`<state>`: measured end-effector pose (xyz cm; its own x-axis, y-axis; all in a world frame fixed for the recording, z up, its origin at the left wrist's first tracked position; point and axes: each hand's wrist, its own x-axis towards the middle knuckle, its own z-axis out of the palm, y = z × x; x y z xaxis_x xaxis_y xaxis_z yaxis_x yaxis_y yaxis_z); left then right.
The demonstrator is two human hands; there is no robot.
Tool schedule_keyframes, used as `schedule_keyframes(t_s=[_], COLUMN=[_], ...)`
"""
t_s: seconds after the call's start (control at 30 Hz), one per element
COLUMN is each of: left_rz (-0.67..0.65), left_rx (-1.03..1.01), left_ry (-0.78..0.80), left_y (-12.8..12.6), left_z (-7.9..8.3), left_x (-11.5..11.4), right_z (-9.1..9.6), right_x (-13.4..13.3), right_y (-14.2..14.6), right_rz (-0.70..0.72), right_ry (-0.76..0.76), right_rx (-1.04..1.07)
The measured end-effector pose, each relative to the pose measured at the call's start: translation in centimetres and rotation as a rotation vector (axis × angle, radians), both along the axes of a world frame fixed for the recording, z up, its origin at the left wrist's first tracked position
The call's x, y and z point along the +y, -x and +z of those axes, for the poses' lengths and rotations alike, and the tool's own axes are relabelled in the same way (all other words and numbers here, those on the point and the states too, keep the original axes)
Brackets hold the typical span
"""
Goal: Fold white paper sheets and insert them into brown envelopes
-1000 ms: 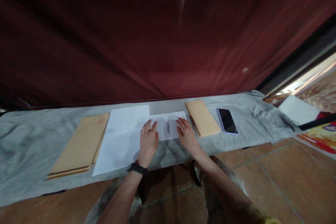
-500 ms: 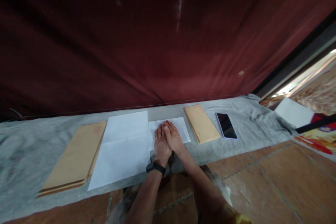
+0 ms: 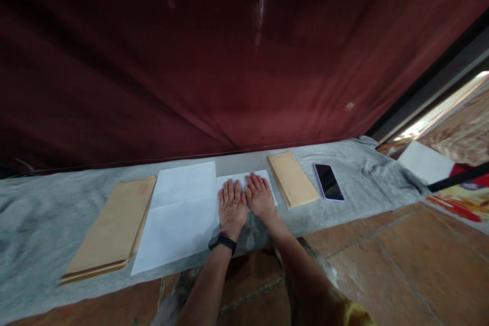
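Note:
Both palms lie flat on a folded sheet of white paper (image 3: 270, 188), covering most of it. My left hand (image 3: 232, 206), with a black band on the wrist, rests on its left part with fingers stretched out. Beside it, my right hand (image 3: 260, 197) presses on the right part, fingers extended and slightly spread. Left of my hands lies a larger stack of white paper (image 3: 179, 214) with a crease across it. To the right is a small pile of brown envelopes (image 3: 292, 181).
Farther left sits a stack of brown envelopes (image 3: 110, 229). A phone (image 3: 329, 182) in a purple case lies at the right. The grey cloth (image 3: 367, 178) covers the narrow surface, with a dark red curtain (image 3: 244, 61) behind and a tiled floor (image 3: 412, 254) in front.
My right hand has moved off the back of my left hand to the right. The hands now lie side by side on the folded paper.

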<state>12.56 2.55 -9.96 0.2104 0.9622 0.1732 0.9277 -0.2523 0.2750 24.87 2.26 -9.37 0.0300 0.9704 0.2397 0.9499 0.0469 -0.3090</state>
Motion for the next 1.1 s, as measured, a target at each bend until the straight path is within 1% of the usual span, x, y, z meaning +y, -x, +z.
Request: schedule_keyframes(t_s=[0.1,0.3,0.57,0.67,0.77,0.83,0.9,1.0,1.1], left_rz=[0.026,0.083,0.135,0.147,0.095,-0.007,-0.100,-0.144,-0.142], left_rx=[-0.041,-0.109,-0.056,-0.023,-0.002,0.017,0.040,0.067,0.080], left_ry=[-0.030,-0.121,-0.143,-0.157,-0.115,-0.084,-0.070,-0.045,-0.054], left_y=[0.5,0.8,1.7,1.8,0.8,-0.4,-1.6,-2.1,-1.0], left_z=[-0.2,-0.6,0.1,0.8,2.2,3.1,3.4,2.6,1.4], left_x=[0.0,-0.2,-0.4,-0.2,0.8,1.7,2.5,3.1,3.0], right_z=[-0.3,-0.7,-1.0,-1.1,-1.1,-1.1,-1.0,-1.1,-1.2], right_x=[-0.3,-0.5,-1.2,-1.2,-1.1,-1.0,-1.0,-1.0,-1.1], right_y=[-0.5,-1.3,-2.7,-2.5,-2.2,-2.1,-2.1,-2.1,-1.9], right_rz=[-0.026,-0.016,-0.017,-0.027,-0.042,-0.048,-0.051,-0.048,-0.048], right_ry=[0.000,-0.023,-0.054,-0.072,-0.082,-0.079,-0.066,-0.045,-0.044], right_rx=[-0.044,-0.087,-0.077,-0.055,-0.042,-0.033,-0.023,-0.013,-0.010])
